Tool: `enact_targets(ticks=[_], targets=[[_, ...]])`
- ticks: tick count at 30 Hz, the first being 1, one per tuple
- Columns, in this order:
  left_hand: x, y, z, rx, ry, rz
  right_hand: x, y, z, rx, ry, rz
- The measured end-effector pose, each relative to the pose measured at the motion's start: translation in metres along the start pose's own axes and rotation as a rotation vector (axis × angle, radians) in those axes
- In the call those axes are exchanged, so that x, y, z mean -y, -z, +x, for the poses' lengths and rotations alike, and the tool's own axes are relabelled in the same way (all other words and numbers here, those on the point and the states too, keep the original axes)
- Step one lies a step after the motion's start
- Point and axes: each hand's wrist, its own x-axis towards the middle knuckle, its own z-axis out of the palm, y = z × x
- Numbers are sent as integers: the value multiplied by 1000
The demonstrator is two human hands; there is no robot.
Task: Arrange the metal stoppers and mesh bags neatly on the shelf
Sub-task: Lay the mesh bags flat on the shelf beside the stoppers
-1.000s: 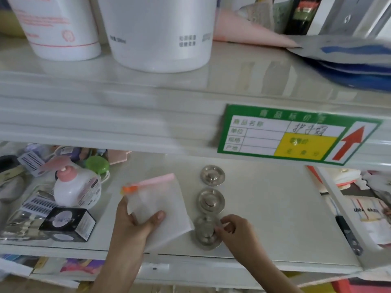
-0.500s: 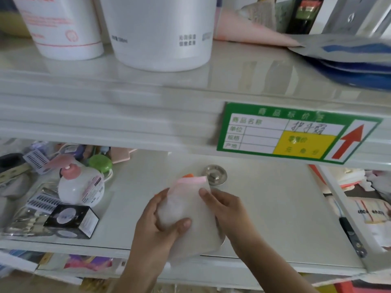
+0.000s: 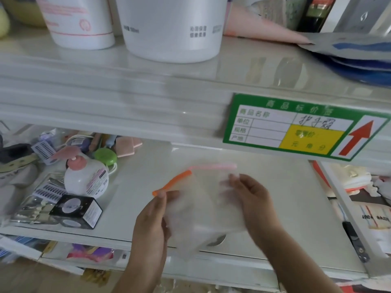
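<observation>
The white shelf (image 3: 275, 197) carries a clutter of toiletries at its left end, among them a white pump bottle (image 3: 86, 178) and a black box (image 3: 77, 211). Above its middle, both hands hold blurred mesh bags (image 3: 203, 206), one orange-edged, one pink-edged. The left hand (image 3: 152, 220) has its grip clamped on the bags' left edge, the right hand (image 3: 251, 199) on the right edge, and a sliver of a metal stopper (image 3: 216, 240) peeks out beneath.

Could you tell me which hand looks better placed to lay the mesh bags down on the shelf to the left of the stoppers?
Probably the left hand: it already pinches the mesh bags on that side, nearest the bare shelf. The right hand would have to cross over.
</observation>
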Motion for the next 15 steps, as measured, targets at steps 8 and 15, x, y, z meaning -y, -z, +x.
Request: enact_targets(ticks=[8, 15], targets=[[7, 17, 0, -163, -164, 283, 9, 88, 117, -123, 38, -261], [6, 15, 4, -180, -45, 227, -20, 104, 162, -171, -77, -283]])
